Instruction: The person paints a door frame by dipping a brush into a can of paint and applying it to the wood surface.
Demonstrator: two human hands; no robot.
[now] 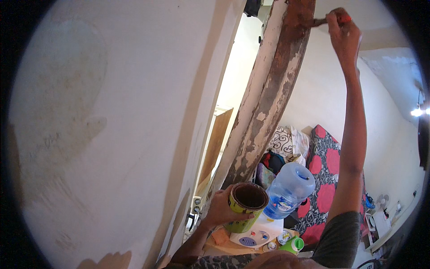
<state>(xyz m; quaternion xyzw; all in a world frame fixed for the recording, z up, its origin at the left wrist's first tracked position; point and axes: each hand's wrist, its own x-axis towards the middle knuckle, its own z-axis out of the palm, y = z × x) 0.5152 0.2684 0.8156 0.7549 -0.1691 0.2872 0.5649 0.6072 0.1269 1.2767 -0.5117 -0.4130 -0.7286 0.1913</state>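
Observation:
My right hand [345, 36] is raised high at the upper right, its fingers closed round a paintbrush [320, 22]. The brush's bristles touch the upper part of a wooden door frame [274, 92], where the wood looks evenly reddish brown. Lower down, the frame is patchy, with peeling pale paint over dark wood. Low in the middle, my left hand [218, 210] grips a yellow-green paint can [241, 223]. The can is uncovered, and its inside is coated dark brown; how much paint it holds cannot be made out.
Behind the can stands a white water dispenser [251, 236] with a clear blue bottle [289, 186] on top. A green-capped container [293, 245] is beside it. A patterned mattress [324, 179] leans against the far wall. A white door or wall panel [134, 112] fills the left.

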